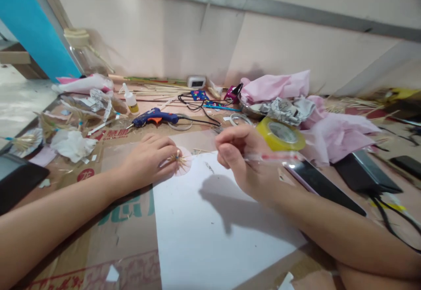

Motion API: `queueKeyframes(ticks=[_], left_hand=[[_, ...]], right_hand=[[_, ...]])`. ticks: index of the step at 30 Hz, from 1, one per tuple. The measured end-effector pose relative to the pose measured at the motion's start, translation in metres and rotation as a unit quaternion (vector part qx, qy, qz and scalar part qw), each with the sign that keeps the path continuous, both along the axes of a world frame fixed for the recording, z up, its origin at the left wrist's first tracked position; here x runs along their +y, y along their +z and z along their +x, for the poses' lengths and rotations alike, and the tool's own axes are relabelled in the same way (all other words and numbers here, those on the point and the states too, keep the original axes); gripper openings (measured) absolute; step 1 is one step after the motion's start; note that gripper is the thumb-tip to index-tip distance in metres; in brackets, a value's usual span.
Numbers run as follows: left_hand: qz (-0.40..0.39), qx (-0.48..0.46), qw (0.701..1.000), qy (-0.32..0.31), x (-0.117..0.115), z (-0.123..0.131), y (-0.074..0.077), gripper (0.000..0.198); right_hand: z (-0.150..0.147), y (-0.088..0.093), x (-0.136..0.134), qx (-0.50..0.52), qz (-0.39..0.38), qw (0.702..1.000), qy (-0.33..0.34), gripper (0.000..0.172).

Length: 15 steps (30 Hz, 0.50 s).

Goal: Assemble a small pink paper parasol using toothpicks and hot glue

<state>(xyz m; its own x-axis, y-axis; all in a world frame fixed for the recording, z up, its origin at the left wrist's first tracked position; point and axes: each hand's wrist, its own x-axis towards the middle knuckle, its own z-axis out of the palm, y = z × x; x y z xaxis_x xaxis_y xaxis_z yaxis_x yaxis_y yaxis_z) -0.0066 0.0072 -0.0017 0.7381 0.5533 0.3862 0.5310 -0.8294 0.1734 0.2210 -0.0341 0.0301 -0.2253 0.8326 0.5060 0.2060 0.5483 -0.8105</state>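
Observation:
Under the fingers of my left hand is a small round pale-pink paper piece with thin wooden ribs fanning from its middle, like a miniature paper umbrella. The hand is closed on it at the upper left edge of a white paper sheet, partly covering it. My right hand is raised over the sheet, thumb and fingers pinched together. A blurred clear pen-like stick with a red core lies across that hand, pointing right. Its front end is hidden by the hand.
A blue glue gun and a small glue bottle stand behind my left hand. A yellow tape roll, a phone and pink paper are at the right. White crumpled paper lies left, on printed cardboard.

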Motion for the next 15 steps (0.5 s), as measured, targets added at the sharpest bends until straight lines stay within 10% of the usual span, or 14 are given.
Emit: queueKeyframes(ticks=[8, 15], left_hand=[[-0.012, 0.006, 1.000, 0.003, -0.002, -0.002, 0.003, 0.021], [0.001, 0.004, 1.000, 0.008, -0.003, -0.001, 0.003, 0.018]], right_hand=[[0.030, 0.041, 0.027, 0.080, -0.183, 0.977, 0.077, 0.066], [0.046, 0.042, 0.053, 0.121, -0.270, 0.954, 0.051, 0.064]])
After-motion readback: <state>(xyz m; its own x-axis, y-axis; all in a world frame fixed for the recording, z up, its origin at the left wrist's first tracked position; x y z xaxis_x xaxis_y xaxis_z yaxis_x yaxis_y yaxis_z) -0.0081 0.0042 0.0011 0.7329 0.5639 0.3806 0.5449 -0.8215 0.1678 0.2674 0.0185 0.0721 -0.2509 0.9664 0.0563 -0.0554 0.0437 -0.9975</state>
